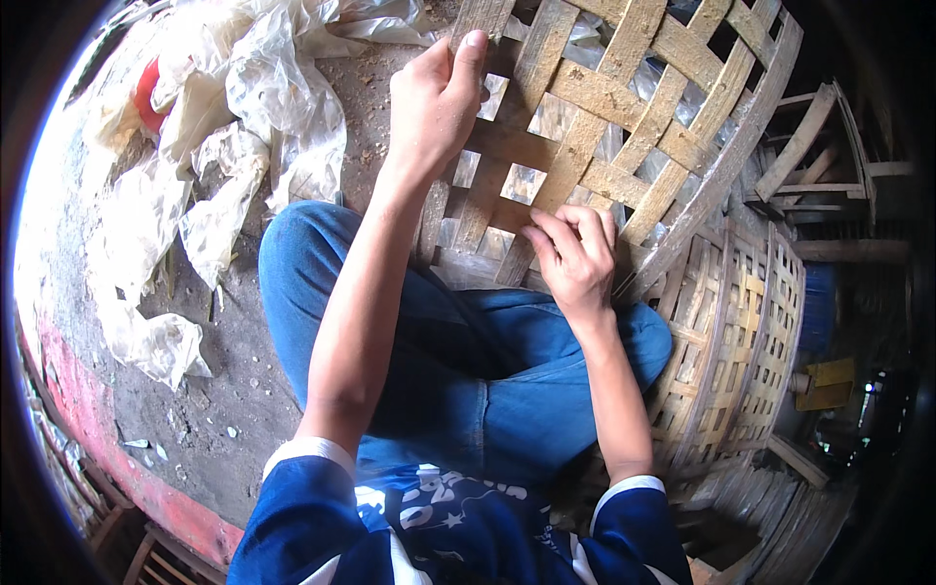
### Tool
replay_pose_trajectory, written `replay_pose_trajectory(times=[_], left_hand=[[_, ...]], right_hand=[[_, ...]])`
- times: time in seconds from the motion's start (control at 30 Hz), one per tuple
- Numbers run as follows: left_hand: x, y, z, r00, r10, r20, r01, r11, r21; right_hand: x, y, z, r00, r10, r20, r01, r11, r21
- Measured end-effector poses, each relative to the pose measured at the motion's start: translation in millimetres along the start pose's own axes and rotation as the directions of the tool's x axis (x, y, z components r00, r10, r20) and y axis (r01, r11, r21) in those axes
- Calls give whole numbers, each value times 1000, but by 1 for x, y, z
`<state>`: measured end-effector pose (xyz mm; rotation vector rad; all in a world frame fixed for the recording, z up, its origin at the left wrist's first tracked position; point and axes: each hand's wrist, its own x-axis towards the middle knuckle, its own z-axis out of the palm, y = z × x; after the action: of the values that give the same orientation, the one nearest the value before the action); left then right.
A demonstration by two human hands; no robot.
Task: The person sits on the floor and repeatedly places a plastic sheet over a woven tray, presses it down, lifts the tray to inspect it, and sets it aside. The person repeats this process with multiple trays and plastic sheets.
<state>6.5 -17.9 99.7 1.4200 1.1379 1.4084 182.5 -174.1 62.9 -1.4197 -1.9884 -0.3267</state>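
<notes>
A large woven bamboo basket with wide flat strips stands tilted in front of my crossed legs. My left hand is closed around a strip at the basket's left side, the thumb pointing up. Lower down, my right hand is at the weave near the basket's lower edge, with its thumb and index finger pinched together at a strip. Whether something thin is between those fingertips cannot be seen. Clear plastic sheeting shows through the gaps of the weave.
Crumpled clear plastic bags lie on the dirty concrete floor at the left, with a red object among them. Another woven bamboo basket stands at my right. Behind it are a wooden frame and a yellow object.
</notes>
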Motion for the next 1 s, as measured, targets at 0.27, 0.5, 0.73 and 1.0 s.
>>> replay_pose_trajectory(times=[0.27,0.5,0.73,1.0], left_hand=[[-1,2,1,998,44,-34,-45,999,-15],[1,-1,0,1000,-5,7,5,1000,-3],[3,-5,1,1000,13,-3,-12,999,31],[-4,3,0,1000,8,-30,-7,1000,9]], right_hand=[[6,2,-3,997,-32,75,32,999,4],[18,9,-6,975,-104,195,111,994,-25],[12,12,-4,962,-163,220,183,980,-76],[-23,22,-41,950,302,-84,-236,865,443]])
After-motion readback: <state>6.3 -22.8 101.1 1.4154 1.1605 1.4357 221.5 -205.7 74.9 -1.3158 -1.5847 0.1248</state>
